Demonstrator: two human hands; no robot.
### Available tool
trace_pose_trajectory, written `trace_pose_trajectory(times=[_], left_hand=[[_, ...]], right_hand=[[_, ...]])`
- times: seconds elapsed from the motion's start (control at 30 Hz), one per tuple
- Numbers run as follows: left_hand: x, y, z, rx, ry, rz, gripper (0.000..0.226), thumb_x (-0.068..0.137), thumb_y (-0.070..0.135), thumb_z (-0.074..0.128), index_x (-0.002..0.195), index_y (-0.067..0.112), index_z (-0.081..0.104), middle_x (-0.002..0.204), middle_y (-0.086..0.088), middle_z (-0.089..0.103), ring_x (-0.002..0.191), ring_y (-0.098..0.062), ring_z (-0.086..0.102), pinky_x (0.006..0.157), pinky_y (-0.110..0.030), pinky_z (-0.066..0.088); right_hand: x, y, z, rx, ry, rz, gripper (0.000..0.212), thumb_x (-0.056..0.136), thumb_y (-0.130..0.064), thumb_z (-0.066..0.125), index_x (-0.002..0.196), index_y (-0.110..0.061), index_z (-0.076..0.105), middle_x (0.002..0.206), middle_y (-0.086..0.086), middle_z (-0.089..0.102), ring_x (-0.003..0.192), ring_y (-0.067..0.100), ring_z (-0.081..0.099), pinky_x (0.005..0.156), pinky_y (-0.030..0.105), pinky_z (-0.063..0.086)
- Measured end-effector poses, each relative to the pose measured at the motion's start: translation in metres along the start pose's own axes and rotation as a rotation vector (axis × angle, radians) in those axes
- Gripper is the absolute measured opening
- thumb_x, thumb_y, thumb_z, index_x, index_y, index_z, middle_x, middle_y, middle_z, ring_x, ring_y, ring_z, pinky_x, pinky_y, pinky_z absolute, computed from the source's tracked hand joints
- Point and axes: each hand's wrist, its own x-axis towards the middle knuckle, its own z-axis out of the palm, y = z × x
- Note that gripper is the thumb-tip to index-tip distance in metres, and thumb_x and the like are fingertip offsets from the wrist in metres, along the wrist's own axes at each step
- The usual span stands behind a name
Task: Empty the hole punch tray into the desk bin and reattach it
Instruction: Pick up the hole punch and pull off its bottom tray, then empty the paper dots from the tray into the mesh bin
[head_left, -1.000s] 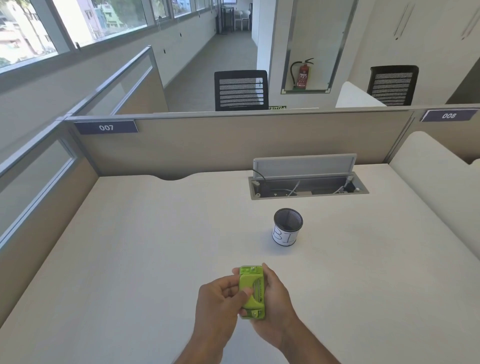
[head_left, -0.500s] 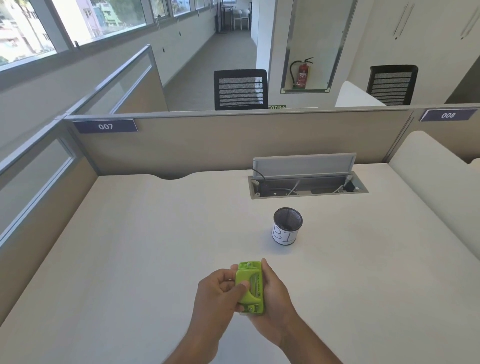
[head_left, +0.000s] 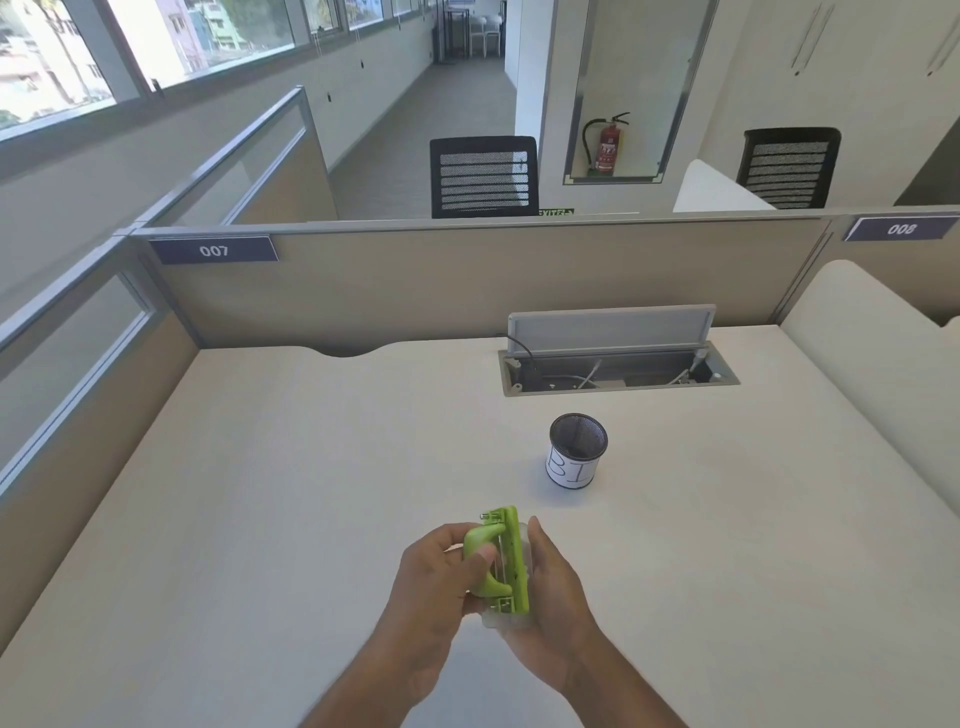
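Observation:
A lime-green hole punch (head_left: 506, 561) is held on its side above the near part of the desk, its handle facing left. My left hand (head_left: 436, 577) grips the handle side with the thumb on it. My right hand (head_left: 548, 582) cups the base side, where a clear plastic tray (head_left: 493, 621) shows at the lower edge. The desk bin (head_left: 576, 451), a black mesh cup with a white paper label, stands upright farther back and a little to the right, apart from both hands.
An open cable box (head_left: 618, 366) with a raised grey lid is sunk into the white desk (head_left: 260, 493) behind the bin. Beige partitions (head_left: 415, 280) close off the back and left. A rounded white divider (head_left: 872, 353) borders the right side.
The punch has been turned in my hands, so its handle now faces left and its base faces my right palm. Both hands stayed over the near desk.

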Motion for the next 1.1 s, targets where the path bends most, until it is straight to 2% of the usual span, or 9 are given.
trace_pose_trajectory(times=[0.13,0.23,0.3,0.43,0.63,0.73,0.87,1.0,1.1], left_hand=[[-0.003,0.006,-0.004,-0.171,-0.107,-0.050,0.021,0.109,0.009,0.056,0.121,-0.001,0.071,0.098,-0.018,0.078,0.082,-0.026,0.070,0.073,-0.035,0.062],[-0.004,0.010,-0.008,-0.296,-0.161,-0.077,0.027,0.099,0.017,0.063,0.117,-0.001,0.070,0.094,-0.013,0.078,0.075,-0.022,0.073,0.066,-0.031,0.059],[-0.003,0.013,-0.014,-0.383,-0.202,-0.108,0.028,0.098,0.027,0.066,0.114,0.005,0.075,0.102,-0.017,0.075,0.081,-0.026,0.071,0.072,-0.036,0.055],[-0.003,0.014,-0.024,-0.465,-0.192,-0.125,0.022,0.096,0.033,0.077,0.103,0.013,0.081,0.090,-0.011,0.076,0.075,-0.025,0.075,0.066,-0.037,0.064],[0.015,0.002,-0.033,-0.248,0.045,-0.057,0.029,0.074,0.032,0.090,0.087,0.017,0.069,0.074,0.001,0.056,0.066,-0.017,0.054,0.064,-0.035,0.043],[0.026,-0.009,-0.038,-0.104,0.170,-0.050,0.030,0.070,0.037,0.089,0.079,0.016,0.071,0.065,0.006,0.054,0.057,-0.014,0.052,0.058,-0.032,0.042],[0.046,-0.031,-0.044,0.147,0.369,0.030,0.044,0.068,0.045,0.083,0.087,0.006,0.074,0.066,0.003,0.054,0.061,-0.018,0.050,0.059,-0.033,0.046],[0.064,-0.045,-0.051,0.354,0.420,0.031,0.033,0.068,0.050,0.079,0.081,0.020,0.074,0.069,0.003,0.067,0.064,-0.019,0.060,0.059,-0.032,0.049],[0.078,-0.051,-0.057,0.470,0.370,0.001,0.039,0.069,0.049,0.077,0.068,0.014,0.061,0.063,0.003,0.058,0.058,-0.019,0.055,0.053,-0.030,0.050]], right_hand=[[-0.001,-0.002,0.001,0.014,-0.009,-0.005,0.072,0.105,-0.059,0.037,0.130,-0.004,0.074,0.117,0.020,0.077,0.093,0.030,0.074,0.077,0.038,0.053],[-0.002,-0.004,0.004,0.031,0.045,-0.008,0.073,0.106,-0.058,0.039,0.135,0.002,0.069,0.123,0.025,0.073,0.101,0.034,0.071,0.088,0.043,0.054],[-0.002,-0.005,0.004,0.026,0.084,-0.021,0.074,0.108,-0.056,0.038,0.135,0.007,0.067,0.122,0.029,0.068,0.101,0.037,0.068,0.090,0.045,0.053],[-0.003,-0.007,-0.001,-0.016,0.088,-0.039,0.077,0.108,-0.056,0.036,0.135,0.010,0.064,0.092,0.018,0.069,0.075,0.027,0.062,0.071,0.039,0.050],[-0.003,-0.010,-0.008,-0.007,0.072,-0.061,0.075,0.108,-0.054,0.035,0.135,0.009,0.064,0.086,0.015,0.068,0.069,0.025,0.058,0.064,0.037,0.046],[-0.003,-0.012,-0.010,-0.013,0.086,-0.071,0.072,0.108,-0.053,0.037,0.132,0.008,0.067,0.086,0.015,0.068,0.068,0.025,0.058,0.064,0.037,0.045],[-0.004,-0.013,-0.012,-0.008,0.088,-0.071,0.071,0.108,-0.053,0.036,0.130,0.006,0.069,0.086,0.015,0.069,0.068,0.025,0.059,0.065,0.037,0.046],[-0.004,-0.016,-0.013,0.001,0.088,-0.063,0.069,0.107,-0.053,0.037,0.127,0.004,0.072,0.086,0.015,0.070,0.067,0.025,0.061,0.064,0.037,0.048],[-0.004,-0.018,-0.014,0.005,0.087,-0.060,0.069,0.107,-0.053,0.038,0.124,0.003,0.073,0.086,0.014,0.071,0.067,0.025,0.062,0.062,0.036,0.050]])
